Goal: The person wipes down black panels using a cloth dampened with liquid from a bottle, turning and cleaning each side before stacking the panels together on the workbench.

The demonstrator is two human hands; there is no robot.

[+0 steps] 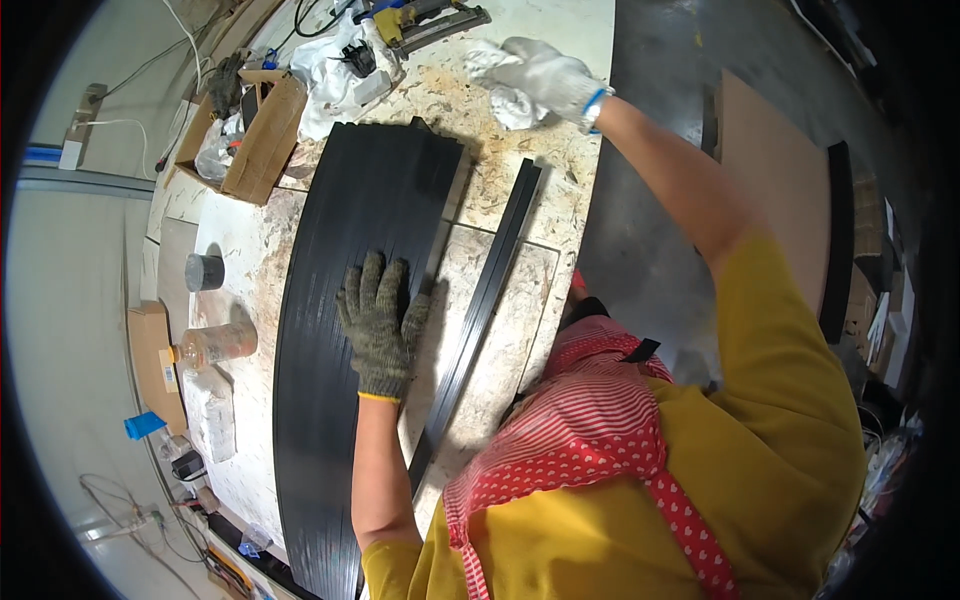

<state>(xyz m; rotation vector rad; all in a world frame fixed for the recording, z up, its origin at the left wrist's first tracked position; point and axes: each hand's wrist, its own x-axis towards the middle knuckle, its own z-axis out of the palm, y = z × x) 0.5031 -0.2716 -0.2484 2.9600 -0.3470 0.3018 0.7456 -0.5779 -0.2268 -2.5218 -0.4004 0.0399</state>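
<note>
A broad stack of long black strips lies side by side along the worktable. My left hand, in a grey-green mottled knit glove, rests flat on the strips with its fingers extended. To its right, one narrow black grooved strip lies apart from the stack. At the far right edge of the table, my right hand wears a white glove with a blue cuff. Its fingers are closed on a white cloth, which touches the stained tabletop.
An open cardboard box of odds and ends stands far left, beside a white plastic bag. Behind is a yellow and black nail gun. A dark round container and an orange-capped bottle are left of the strips.
</note>
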